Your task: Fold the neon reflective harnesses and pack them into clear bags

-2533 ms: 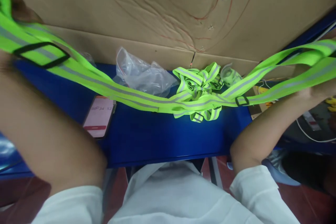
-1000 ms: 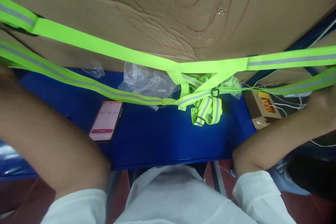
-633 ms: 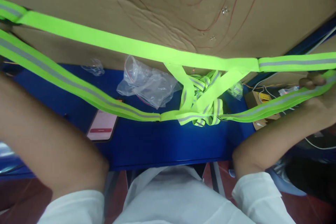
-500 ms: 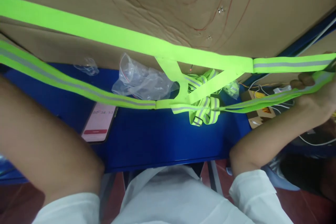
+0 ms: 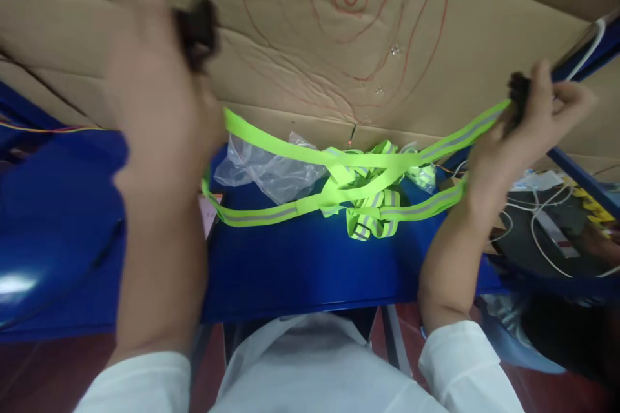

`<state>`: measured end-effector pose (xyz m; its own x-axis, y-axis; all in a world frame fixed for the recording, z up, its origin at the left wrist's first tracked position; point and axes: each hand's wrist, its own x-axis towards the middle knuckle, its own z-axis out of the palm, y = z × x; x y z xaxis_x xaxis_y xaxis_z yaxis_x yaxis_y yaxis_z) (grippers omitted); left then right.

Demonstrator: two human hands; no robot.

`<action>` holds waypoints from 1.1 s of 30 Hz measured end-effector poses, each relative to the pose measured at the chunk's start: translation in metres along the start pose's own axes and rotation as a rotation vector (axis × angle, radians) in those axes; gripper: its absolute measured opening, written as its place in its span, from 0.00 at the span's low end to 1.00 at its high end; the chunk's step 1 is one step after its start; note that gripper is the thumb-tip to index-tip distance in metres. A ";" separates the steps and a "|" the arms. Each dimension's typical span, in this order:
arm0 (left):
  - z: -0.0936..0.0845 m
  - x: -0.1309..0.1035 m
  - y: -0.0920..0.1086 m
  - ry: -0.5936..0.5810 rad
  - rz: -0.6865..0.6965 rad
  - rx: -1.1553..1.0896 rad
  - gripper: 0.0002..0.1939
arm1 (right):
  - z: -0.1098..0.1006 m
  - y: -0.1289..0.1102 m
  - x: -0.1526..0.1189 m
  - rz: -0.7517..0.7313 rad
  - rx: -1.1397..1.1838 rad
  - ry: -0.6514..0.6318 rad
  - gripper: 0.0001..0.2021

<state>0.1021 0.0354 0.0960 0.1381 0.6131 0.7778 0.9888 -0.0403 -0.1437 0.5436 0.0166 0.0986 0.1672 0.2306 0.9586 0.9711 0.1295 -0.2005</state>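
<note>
Held a reflective strap harness (image 5: 368,160) in the air above a blue bench (image 5: 300,264) in the head view, slung in a shallow sag between two raised hands. Gripped one end with the left hand (image 5: 159,90), badly blurred, with a black buckle (image 5: 196,32) jutting from its inner side and exact finger placement impossible to tell; gripped the other end with the right hand (image 5: 508,142), close to a second buckle (image 5: 518,97). Ran lower straps back behind both wrists, and crossed diagonal webbing at mid-span in front of a heap of similar straps (image 5: 392,199), with contact there unclear. Called, by all appearances, for level hands, light and equal tension, and a firm pinch close to the buckles, so as to spread the webbing flat without twists; called too for care at mid-span, to avoid snagging the heap or its small buckle (image 5: 361,231) near the front. Offered the most room upward and toward the body, over the blue surface by the bench's front edge (image 5: 314,306). Met limits at the back against a cardboard panel (image 5: 271,64) scrawled with red lines, behind the left half at a crumpled plastic bag (image 5: 271,171), beside the left forearm at a partly hidden lit screen (image 5: 208,216), and past the right hand at a slanting blue frame bar (image 5: 584,183).
</note>
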 end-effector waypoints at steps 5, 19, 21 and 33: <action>-0.042 -0.024 0.086 -0.218 0.064 -0.382 0.39 | -0.001 -0.145 -0.046 -0.344 0.147 -0.078 0.29; -0.037 -0.041 0.104 -0.066 -0.023 -0.672 0.36 | 0.003 -0.175 -0.071 -0.207 0.313 -0.089 0.27; -0.037 -0.041 0.104 -0.060 -0.017 -0.673 0.36 | 0.005 -0.178 -0.075 -0.186 0.310 -0.121 0.27; -0.029 -0.036 0.102 -0.094 0.064 -0.797 0.39 | 0.019 -0.175 -0.079 -0.196 0.360 -0.082 0.29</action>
<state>0.1993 -0.0137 0.0709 0.2258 0.6527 0.7232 0.7268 -0.6072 0.3211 0.3577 -0.0061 0.0541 -0.0430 0.2428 0.9691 0.8594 0.5036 -0.0881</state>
